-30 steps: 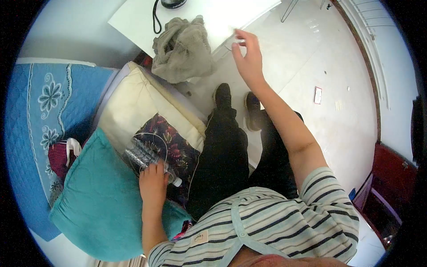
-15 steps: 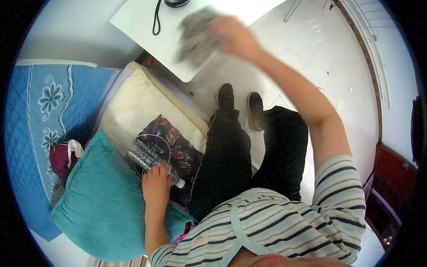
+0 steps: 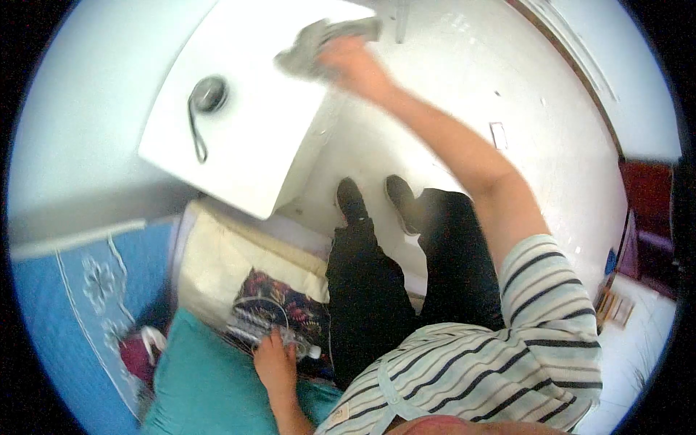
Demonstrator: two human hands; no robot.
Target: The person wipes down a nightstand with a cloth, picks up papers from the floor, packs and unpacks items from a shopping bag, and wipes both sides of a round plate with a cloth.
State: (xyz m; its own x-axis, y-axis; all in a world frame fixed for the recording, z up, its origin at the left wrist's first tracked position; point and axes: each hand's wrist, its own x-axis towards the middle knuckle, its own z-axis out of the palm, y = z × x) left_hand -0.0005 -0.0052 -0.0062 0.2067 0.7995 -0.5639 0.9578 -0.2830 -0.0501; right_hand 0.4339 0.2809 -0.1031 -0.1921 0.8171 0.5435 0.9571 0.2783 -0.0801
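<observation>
My left hand (image 3: 275,362) is closed round a clear plastic bottle (image 3: 249,326) with a white cap. The bottle lies on its side on a dark patterned cloth (image 3: 310,313), and a thin pale loop, perhaps a cord, curves beside it. Up at the white table's far edge, my outstretched right hand (image 3: 351,65) grips a grey cloth (image 3: 306,49). Motion blurs both the hand and the cloth, which bunches out past the fingers.
On the white table (image 3: 239,138) sits a dark round object with a strap (image 3: 210,94). A teal cushion (image 3: 210,377), cream bedding (image 3: 217,254) and a blue quilted cover (image 3: 65,312) lie at the left. My feet stand on pale floor tiles.
My view has tilted, bringing more of the white table and the strapped object into sight. My right hand has carried the grey cloth towards the table's far edge. My left hand stays on the bottle.
</observation>
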